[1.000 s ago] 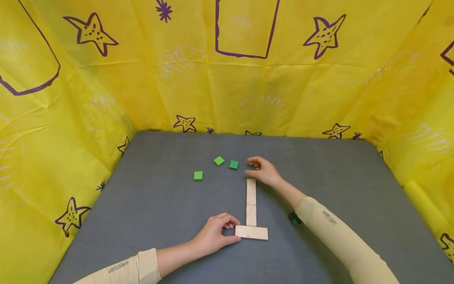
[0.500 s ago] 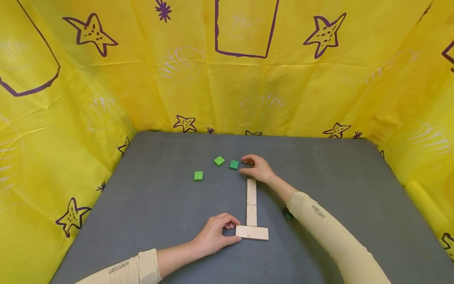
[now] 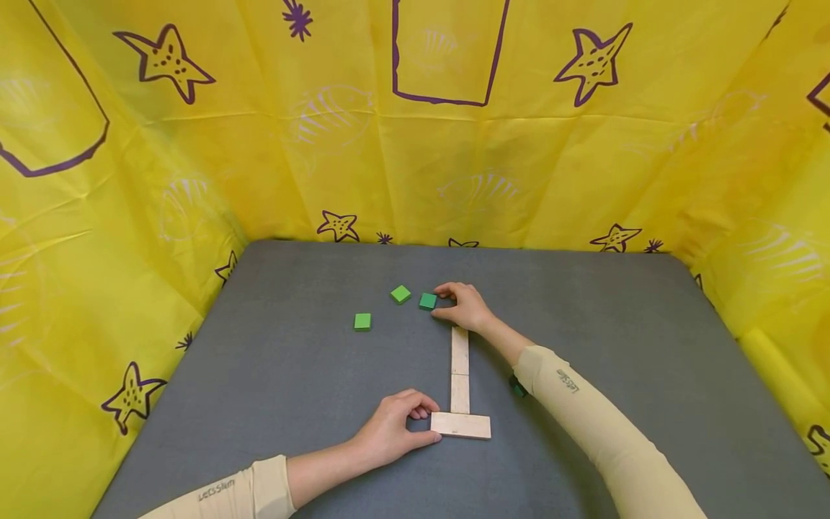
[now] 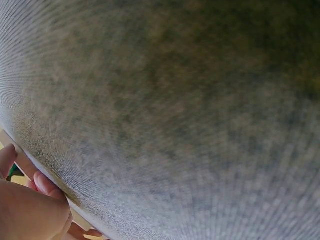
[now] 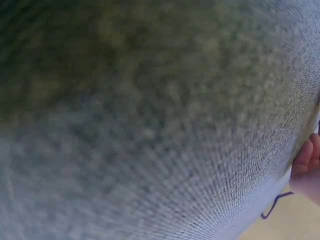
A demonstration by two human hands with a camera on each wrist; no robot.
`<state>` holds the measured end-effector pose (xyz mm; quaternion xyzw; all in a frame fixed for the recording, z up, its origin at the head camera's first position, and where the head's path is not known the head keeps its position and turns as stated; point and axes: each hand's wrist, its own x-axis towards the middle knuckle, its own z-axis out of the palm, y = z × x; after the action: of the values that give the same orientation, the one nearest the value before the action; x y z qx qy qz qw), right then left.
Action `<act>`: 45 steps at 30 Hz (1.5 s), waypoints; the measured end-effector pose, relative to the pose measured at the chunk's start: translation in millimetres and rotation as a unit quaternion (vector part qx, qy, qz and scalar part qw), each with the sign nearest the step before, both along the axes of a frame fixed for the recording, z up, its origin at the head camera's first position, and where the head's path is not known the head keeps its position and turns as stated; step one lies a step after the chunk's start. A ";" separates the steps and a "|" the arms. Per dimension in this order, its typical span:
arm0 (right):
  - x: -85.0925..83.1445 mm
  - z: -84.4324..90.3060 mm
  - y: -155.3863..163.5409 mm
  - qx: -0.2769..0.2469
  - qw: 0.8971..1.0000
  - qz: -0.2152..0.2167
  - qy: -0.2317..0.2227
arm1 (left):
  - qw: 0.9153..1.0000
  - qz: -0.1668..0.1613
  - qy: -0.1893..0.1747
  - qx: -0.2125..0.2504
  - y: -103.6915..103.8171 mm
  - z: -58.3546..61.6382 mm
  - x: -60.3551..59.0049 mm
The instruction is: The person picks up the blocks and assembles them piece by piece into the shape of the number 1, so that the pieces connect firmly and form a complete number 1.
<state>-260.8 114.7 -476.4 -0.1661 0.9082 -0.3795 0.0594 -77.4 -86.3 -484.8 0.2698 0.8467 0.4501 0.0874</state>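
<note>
Two pale wooden blocks (image 3: 460, 353) lie end to end in a line, and a third wooden block (image 3: 462, 426) lies crosswise at their near end. My left hand (image 3: 389, 427) holds the left end of this crosswise block between thumb and forefinger. Farther back, my right hand (image 3: 468, 308) reaches over the far end of the line. Its thumb and forefinger are spread at the right side of a dark green square block (image 3: 427, 301). The left wrist view shows the left hand (image 4: 32, 210) at the lower left; only part of the right hand (image 5: 307, 165) enters the right wrist view.
Two light green square blocks lie left of the dark green one: one block (image 3: 400, 294) close by, turned at an angle, and another block (image 3: 362, 321) nearer and farther left. A grey table (image 3: 272, 375) carries everything. Yellow patterned cloth (image 3: 415, 166) walls it at the back and sides.
My right hand has moved left from beyond the line of wooden blocks to the dark green block's right side. The left hand and all the blocks have stayed in place.
</note>
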 end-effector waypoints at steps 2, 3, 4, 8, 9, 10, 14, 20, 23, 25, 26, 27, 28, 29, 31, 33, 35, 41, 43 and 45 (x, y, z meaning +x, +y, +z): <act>0.0 0.0 -0.8 0.003 1.000 0.000 0.002 | 1.000 0.000 -0.001 0.000 0.1 0.1 0.1; 0.0 0.1 -1.2 0.003 1.000 0.000 0.004 | 1.000 0.000 -0.001 -0.001 0.2 0.0 0.1; 0.0 0.4 -1.6 0.004 1.000 0.000 0.004 | 1.000 0.000 -0.001 -0.002 0.3 -0.1 0.2; 0.2 1.4 -2.9 0.003 1.000 0.002 0.006 | 1.000 0.001 0.000 -0.002 0.3 -0.9 -0.4; 0.1 1.5 -3.1 0.004 1.000 0.003 0.007 | 1.000 0.001 0.001 -0.003 0.4 -1.0 -0.4; 0.1 1.6 -3.3 0.003 1.000 0.003 0.008 | 1.000 0.001 0.002 -0.002 0.4 -1.2 -0.5; -0.1 1.8 -4.0 0.004 1.000 0.001 0.010 | 1.000 0.000 0.007 -0.002 0.8 -1.6 -0.4; -0.9 1.2 -5.4 0.016 1.000 -0.002 0.012 | 1.000 -0.001 0.004 -0.002 0.7 -1.8 0.0; -0.9 1.0 -5.8 0.016 1.000 -0.004 0.009 | 1.000 0.000 0.000 -0.001 0.5 -1.8 -0.2; -1.2 0.3 -6.0 0.016 1.000 -0.005 0.007 | 1.000 0.000 0.001 0.000 0.4 -2.0 -0.4; -1.2 0.1 -6.1 0.017 1.000 -0.005 0.007 | 1.000 0.000 0.001 0.000 0.4 -2.2 -0.6; -1.3 -0.3 -6.1 0.018 1.000 -0.006 0.007 | 1.000 0.000 0.001 0.000 0.4 -2.2 -0.6; -1.3 -0.4 -6.1 0.019 1.000 -0.006 0.008 | 1.000 0.000 0.001 -0.001 0.5 -2.2 -0.6; -1.2 -0.5 -6.2 0.020 1.000 -0.005 0.009 | 1.000 0.000 0.002 -0.001 0.5 -2.2 -0.7; -1.1 -0.7 -6.1 0.021 1.000 -0.005 0.011 | 1.000 0.000 0.002 -0.001 0.5 -2.0 -0.7; -0.9 -0.5 -5.9 0.023 1.000 -0.006 0.011 | 1.000 0.000 0.001 0.000 0.7 -1.5 -0.6; -0.6 0.0 -5.8 0.024 1.000 -0.008 0.011 | 1.000 0.000 0.001 0.001 0.9 -0.6 -0.4; 2.6 2.3 -3.4 0.021 1.000 -0.018 0.004 | 1.000 0.001 -0.001 0.000 1.1 0.6 0.3; 3.8 3.2 -1.9 0.021 1.000 -0.022 0.000 | 1.000 0.001 -0.001 0.000 0.9 0.6 0.3; 4.4 4.5 -0.2 0.019 0.999 -0.027 -0.004 | 1.000 0.002 -0.001 0.001 0.8 0.5 0.4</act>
<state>-256.4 114.5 -471.9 -0.1393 0.9191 -0.3644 0.0561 -77.0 -85.5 -484.3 0.2681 0.8466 0.4515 0.0869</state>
